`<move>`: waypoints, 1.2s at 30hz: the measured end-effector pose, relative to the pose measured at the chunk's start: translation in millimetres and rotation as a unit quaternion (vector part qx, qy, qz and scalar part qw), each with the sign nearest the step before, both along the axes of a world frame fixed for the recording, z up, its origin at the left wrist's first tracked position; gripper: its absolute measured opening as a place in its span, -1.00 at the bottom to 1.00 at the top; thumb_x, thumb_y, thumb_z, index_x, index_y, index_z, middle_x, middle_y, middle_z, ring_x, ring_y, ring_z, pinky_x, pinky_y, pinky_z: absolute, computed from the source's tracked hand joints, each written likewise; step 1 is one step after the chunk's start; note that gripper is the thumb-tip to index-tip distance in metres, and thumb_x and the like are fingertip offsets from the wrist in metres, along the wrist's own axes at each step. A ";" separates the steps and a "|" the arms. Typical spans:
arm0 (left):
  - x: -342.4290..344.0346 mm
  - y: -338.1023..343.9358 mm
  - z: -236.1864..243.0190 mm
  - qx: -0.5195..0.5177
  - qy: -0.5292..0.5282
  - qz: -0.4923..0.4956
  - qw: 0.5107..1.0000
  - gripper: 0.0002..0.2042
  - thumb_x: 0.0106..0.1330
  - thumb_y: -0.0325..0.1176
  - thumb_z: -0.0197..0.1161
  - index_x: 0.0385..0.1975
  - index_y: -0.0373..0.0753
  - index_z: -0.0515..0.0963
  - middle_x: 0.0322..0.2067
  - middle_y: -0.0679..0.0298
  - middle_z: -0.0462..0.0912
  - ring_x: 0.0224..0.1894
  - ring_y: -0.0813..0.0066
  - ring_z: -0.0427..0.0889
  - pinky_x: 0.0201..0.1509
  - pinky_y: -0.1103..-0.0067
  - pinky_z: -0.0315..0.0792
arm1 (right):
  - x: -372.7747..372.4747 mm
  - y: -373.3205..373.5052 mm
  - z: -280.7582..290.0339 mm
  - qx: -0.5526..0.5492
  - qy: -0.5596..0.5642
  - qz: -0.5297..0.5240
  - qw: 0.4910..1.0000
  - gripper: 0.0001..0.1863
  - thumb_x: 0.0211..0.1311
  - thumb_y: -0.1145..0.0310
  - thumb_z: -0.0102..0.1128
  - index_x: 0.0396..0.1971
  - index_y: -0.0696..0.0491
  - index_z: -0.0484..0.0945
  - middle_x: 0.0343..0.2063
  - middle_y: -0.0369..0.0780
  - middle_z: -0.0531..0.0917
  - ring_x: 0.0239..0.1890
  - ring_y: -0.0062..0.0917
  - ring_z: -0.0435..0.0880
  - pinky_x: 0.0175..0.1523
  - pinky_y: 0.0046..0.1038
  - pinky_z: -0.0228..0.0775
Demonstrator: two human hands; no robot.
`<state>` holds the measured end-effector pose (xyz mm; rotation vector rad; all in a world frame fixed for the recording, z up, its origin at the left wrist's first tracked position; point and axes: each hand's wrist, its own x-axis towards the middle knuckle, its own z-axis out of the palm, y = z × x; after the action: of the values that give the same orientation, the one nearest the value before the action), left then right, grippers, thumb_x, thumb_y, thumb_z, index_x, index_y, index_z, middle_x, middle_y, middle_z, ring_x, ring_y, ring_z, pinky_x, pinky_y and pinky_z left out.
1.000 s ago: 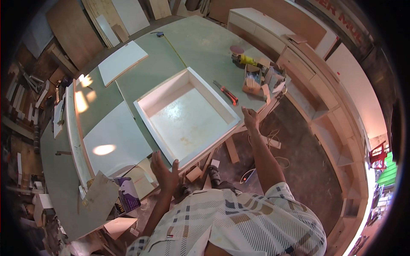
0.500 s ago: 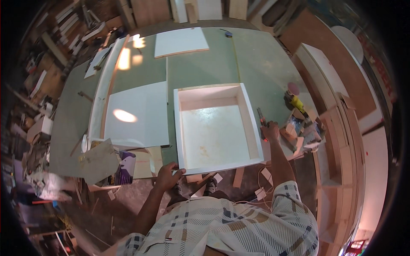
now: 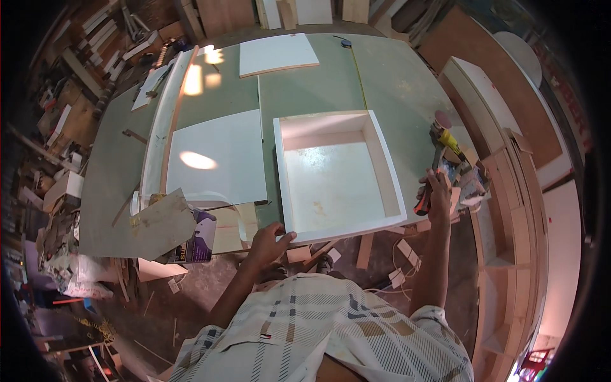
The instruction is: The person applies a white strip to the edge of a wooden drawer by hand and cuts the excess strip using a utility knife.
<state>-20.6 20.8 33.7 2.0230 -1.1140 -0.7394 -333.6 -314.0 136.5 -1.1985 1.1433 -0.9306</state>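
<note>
The left hand (image 3: 267, 240) is laid flat, fingers spread, on the near corner of the shallow white square wooden drawer box (image 3: 337, 173) on the green bench (image 3: 318, 83). The right hand (image 3: 438, 194) is closed around an orange-handled tool (image 3: 422, 205) at the bench's right edge. The box should be kept pinned firmly while the tool is brought over.

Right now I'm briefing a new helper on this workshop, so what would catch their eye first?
The open white box in the middle of the green workbench stands out most. The left hand rests at its near corner. The right hand is at the bench's right edge on an orange-handled tool, beside a heap of tools. Left of the box lies a flat white panel.
</note>
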 end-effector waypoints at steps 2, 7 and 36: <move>3.7 -2.1 -3.7 0.010 0.002 -0.020 1.000 -0.56 0.31 -0.03 0.38 -0.21 -0.39 0.62 -0.24 -0.08 0.74 -0.13 0.00 0.74 -0.02 0.31 0.56 | 4.2 49.4 22.1 0.019 -0.033 0.012 0.999 -0.68 0.43 0.29 0.13 0.07 0.10 0.47 -0.47 -0.28 0.54 -0.53 -0.58 0.58 -0.44 -0.49 0.49; 19.5 -8.0 -8.1 0.031 0.049 -0.117 0.991 -0.64 0.38 -0.07 0.30 -0.32 -0.33 0.58 -0.44 0.18 0.70 -0.39 0.44 0.63 -0.27 0.47 0.45 | 54.0 163.2 32.3 0.048 0.021 0.124 0.991 -0.69 0.34 0.41 0.04 0.05 0.11 0.48 -0.47 -0.26 0.54 -0.55 -0.56 0.57 -0.47 -0.48 0.50; 16.3 -9.2 -24.8 -0.085 0.111 -0.082 0.987 -0.75 0.23 -0.25 0.34 -0.41 -0.35 0.57 -0.42 -0.03 0.68 -0.28 -0.01 0.69 -0.15 0.25 0.51 | 185.1 282.9 -13.1 0.044 0.443 0.287 0.848 -0.72 0.35 0.40 -0.07 -0.17 0.33 0.48 -0.39 0.11 0.70 -0.58 -0.22 0.74 -0.47 -0.21 0.60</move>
<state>-4.3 11.6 8.9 1.6775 -1.1788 -0.8973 -148.5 -31.1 123.4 -1.8258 1.3664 0.1957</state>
